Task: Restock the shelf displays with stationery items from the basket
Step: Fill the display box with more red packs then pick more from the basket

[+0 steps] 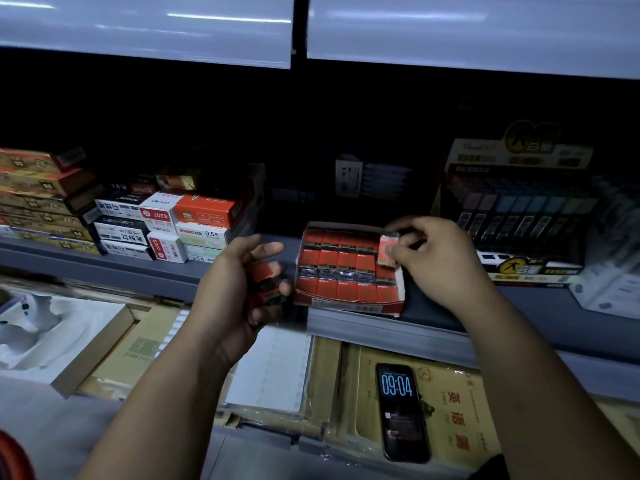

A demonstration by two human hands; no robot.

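Observation:
An open red display box point(349, 304) stands on the grey shelf point(145, 268), filled with rows of small red packs. My right hand point(440, 258) pinches one small red pack point(388, 250) over the box's far right corner. My left hand point(242, 282) hovers just left of the box, palm up, its fingers curled round a couple of small red packs point(268, 282). The basket shows only as a red rim point(12, 459) at the bottom left corner.
Stacked pen and refill boxes point(166, 223) fill the shelf's left side. A dark display of pens point(519, 216) stands on the right. Below the shelf lie notebooks point(273, 368), yellow paper packs point(457, 403) and a phone point(401, 410) showing 09:04.

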